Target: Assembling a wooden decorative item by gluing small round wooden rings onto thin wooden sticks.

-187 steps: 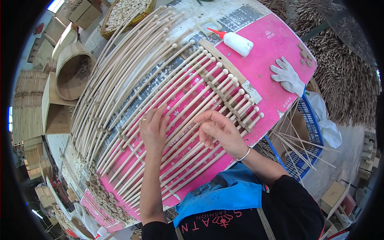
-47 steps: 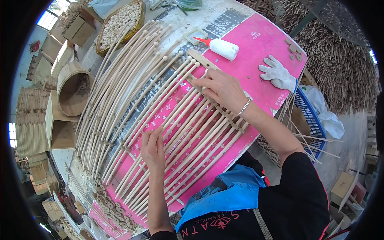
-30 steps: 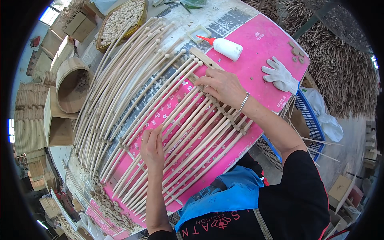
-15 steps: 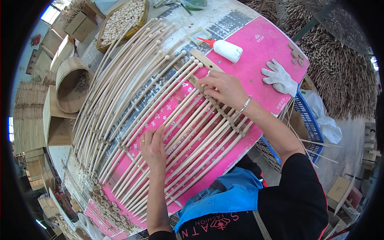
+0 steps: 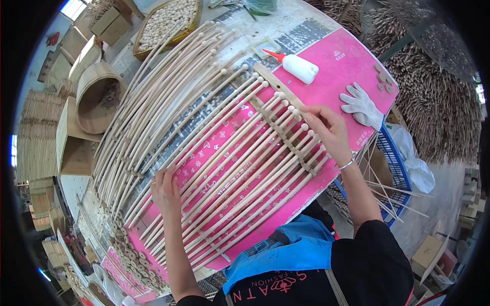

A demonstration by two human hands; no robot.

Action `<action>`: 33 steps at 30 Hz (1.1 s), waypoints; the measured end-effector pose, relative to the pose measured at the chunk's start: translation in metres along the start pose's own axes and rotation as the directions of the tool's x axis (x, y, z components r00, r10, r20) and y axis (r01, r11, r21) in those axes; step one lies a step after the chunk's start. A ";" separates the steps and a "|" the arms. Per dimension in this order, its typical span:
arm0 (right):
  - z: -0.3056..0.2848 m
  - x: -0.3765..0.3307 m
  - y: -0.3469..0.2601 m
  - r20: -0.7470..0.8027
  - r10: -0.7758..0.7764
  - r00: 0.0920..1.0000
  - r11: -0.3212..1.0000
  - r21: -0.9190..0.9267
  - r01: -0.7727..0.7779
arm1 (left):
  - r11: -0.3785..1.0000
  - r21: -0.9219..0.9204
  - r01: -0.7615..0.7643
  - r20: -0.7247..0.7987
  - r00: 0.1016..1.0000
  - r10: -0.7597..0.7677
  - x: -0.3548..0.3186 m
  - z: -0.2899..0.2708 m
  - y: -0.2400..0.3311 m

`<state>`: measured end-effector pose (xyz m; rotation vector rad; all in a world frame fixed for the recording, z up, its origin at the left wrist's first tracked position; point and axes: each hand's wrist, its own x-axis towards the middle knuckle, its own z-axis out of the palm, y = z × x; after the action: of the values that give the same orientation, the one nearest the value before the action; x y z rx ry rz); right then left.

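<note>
Slender wooden rods with round ball ends (image 5: 240,140) lie side by side across a pink sheet (image 5: 326,66), resting in a notched wooden strip (image 5: 291,145). My left hand (image 5: 166,191) is at the left part of these rods, its fingers curled down onto one wooden rod. At the ball ends, my right hand (image 5: 329,133) is curved with thumb and forefinger apart, right beside the wooden balls (image 5: 304,126). Whether its fingertips touch a ball is hard to make out. A flat wooden bar (image 5: 278,84) lies just beyond the balls.
More ball-ended rods (image 5: 153,109) spread to the left. A white glue bottle (image 5: 301,69) with a red tip and a white glove (image 5: 362,104) lie on the pink sheet. A basket of wooden balls (image 5: 168,25) stands far left, a blue crate (image 5: 395,153) right, wooden rings (image 5: 135,257) near left.
My right hand has moved right and nearer, off the far rods to the nearer ball ends, uncovering several balls. My left hand has slid left along the rods.
</note>
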<state>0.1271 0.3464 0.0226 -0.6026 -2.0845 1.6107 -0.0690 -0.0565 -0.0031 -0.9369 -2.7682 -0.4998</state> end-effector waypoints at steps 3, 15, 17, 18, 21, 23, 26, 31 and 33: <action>0.014 -0.014 -0.002 0.051 -0.003 0.999 0.996 0.085 -0.001 | 0.997 0.028 -0.071 -0.036 0.997 0.072 0.004 0.007 -0.006; 0.140 -0.046 -0.042 0.599 0.177 0.781 0.736 0.445 -0.509 | 0.990 0.045 -0.131 -0.237 0.962 0.138 -0.031 -0.078 0.042; 0.162 -0.052 -0.048 0.628 0.196 0.753 0.569 0.553 -0.609 | 0.988 0.083 -0.127 -0.238 0.961 0.144 -0.056 -0.091 0.049; 0.170 -0.055 -0.044 0.639 0.196 0.744 0.500 0.587 -0.637 | 0.988 0.107 -0.112 -0.235 0.963 0.135 -0.069 -0.095 0.053; 0.179 -0.071 -0.049 0.571 0.272 0.775 0.535 0.580 -0.615 | 1.000 -0.025 -0.012 -0.172 0.985 0.008 -0.104 -0.114 0.061; 0.171 -0.073 -0.053 0.569 0.241 0.786 0.574 0.570 -0.588 | 0.995 -0.059 0.080 -0.138 0.987 -0.088 -0.125 -0.126 0.053; 0.166 -0.076 -0.058 0.560 0.220 0.799 0.610 0.560 -0.560 | 0.966 -0.199 0.166 -0.056 0.982 -0.180 -0.145 -0.131 0.037; 0.200 -0.117 -0.069 0.704 0.179 0.687 0.642 0.446 -0.624 | 0.955 -0.290 0.056 -0.019 0.998 -0.064 -0.127 -0.119 0.068; 0.213 -0.133 -0.067 0.708 0.137 0.693 0.627 0.479 -0.614 | 0.951 -0.310 0.015 -0.033 0.999 -0.027 -0.110 -0.104 0.090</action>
<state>0.1055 0.0874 0.0292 -0.2806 -1.4892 2.9978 0.0787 -0.0884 0.0868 -0.9474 -2.7163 -0.9669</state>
